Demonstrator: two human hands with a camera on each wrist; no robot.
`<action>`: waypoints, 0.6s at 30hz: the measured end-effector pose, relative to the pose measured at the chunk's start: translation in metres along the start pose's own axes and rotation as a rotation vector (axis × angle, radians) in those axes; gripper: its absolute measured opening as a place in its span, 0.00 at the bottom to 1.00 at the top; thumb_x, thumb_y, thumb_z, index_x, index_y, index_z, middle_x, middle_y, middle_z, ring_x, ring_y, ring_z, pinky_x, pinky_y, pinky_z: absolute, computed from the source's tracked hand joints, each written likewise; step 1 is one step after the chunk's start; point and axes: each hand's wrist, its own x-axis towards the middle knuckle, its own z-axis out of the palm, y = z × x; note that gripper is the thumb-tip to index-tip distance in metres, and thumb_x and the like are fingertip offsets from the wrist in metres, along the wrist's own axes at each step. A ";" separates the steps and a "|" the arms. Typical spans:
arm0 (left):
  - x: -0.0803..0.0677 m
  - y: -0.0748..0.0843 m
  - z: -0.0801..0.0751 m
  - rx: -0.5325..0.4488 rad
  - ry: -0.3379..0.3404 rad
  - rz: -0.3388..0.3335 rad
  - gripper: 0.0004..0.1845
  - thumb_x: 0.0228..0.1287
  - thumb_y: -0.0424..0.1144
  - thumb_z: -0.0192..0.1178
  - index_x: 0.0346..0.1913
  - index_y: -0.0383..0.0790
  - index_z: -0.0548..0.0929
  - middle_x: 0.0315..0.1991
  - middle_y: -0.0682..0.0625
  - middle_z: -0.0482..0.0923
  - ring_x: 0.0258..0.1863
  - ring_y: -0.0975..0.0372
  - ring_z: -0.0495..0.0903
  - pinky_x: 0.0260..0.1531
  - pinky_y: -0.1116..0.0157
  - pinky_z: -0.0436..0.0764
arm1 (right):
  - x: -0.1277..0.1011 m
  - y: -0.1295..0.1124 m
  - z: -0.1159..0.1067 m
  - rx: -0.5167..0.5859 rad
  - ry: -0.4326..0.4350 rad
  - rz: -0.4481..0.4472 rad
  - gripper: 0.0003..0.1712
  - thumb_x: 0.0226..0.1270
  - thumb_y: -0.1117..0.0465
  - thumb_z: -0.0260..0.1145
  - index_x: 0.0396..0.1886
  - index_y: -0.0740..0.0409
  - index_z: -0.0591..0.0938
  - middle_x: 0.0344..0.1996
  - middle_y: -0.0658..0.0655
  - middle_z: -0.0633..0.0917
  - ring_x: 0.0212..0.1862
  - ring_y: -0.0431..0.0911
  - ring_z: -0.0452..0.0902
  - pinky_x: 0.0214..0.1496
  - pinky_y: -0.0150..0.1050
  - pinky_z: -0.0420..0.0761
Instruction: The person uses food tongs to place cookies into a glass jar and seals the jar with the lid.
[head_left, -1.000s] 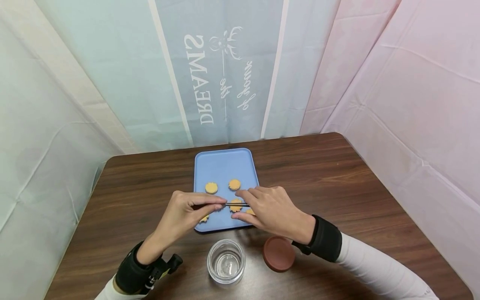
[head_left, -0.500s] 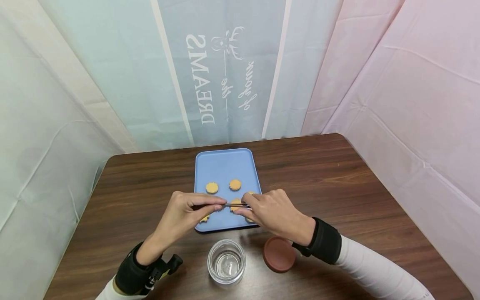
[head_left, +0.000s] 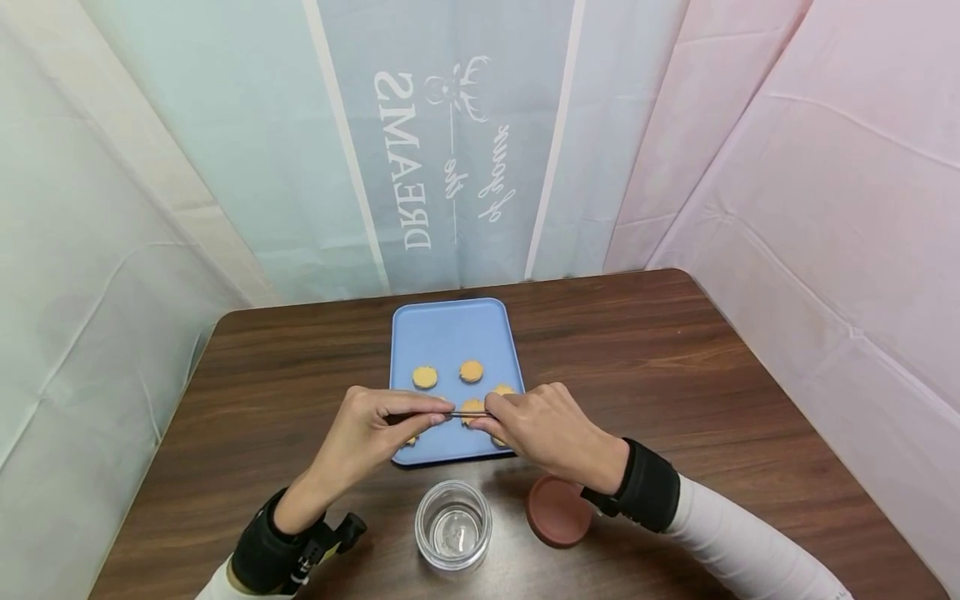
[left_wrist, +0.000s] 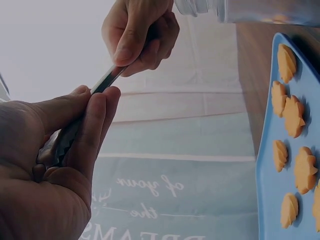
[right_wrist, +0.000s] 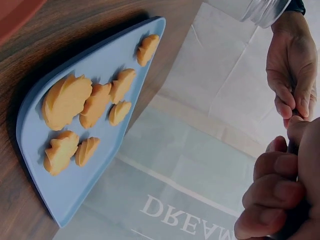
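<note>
A pair of metal tongs (head_left: 470,414) spans both hands, level above the front part of the blue tray (head_left: 450,325). My left hand (head_left: 390,421) pinches one end between thumb and fingertips; a serrated metal edge (left_wrist: 69,135) shows inside that hand in the left wrist view. With curled fingers, my right hand (head_left: 543,425) grips the other end, where a dark handle (right_wrist: 292,217) shows in the right wrist view. Several golden ridged cookies (right_wrist: 67,101) lie spread on the tray below. In the head view the hands and tongs cover some of them.
Nearer than the tray, an uncovered clear glass jar (head_left: 452,525) stands on the brown wooden table (head_left: 637,350). A reddish-brown round lid (head_left: 558,511) lies to the jar's right, close to the right wrist strap. Printed curtains (head_left: 465,167) hang behind and beside the table.
My right hand's fingers have closed in from a spread position to a grip on the tongs, uncovering cookies at the tray's right. My left hand has hardly moved.
</note>
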 end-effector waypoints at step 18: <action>-0.001 -0.003 0.006 0.003 0.013 -0.010 0.11 0.64 0.25 0.72 0.48 0.35 0.93 0.43 0.46 0.92 0.43 0.59 0.92 0.38 0.69 0.88 | -0.003 0.004 0.004 0.058 -0.027 0.047 0.27 0.87 0.40 0.47 0.26 0.48 0.70 0.13 0.39 0.57 0.16 0.32 0.45 0.21 0.29 0.43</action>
